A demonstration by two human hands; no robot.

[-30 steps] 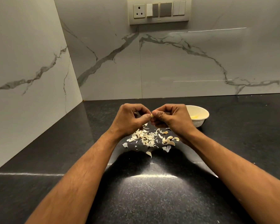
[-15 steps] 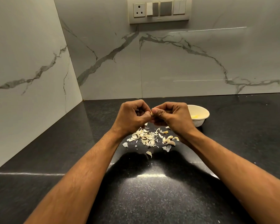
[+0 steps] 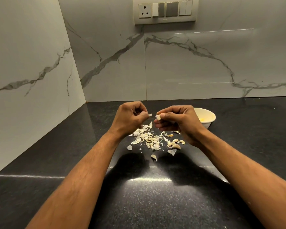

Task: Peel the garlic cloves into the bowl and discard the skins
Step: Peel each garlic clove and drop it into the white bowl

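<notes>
Head view: right hand (image 3: 180, 123) pinches garlic clove (image 3: 158, 117).

Speckled black counter (image 3: 155, 204), grey-veined white wall (image 3: 205, 66), cream bowl (image 3: 210, 120), pale skins (image 3: 147, 138)

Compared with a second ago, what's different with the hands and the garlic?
The hands have pulled apart: the left hand drew away to the left pinching a torn strip of skin, while the right hand keeps its grip on the garlic clove. The skin pile, the loose cloves and the bowl stayed put on the counter.
</notes>
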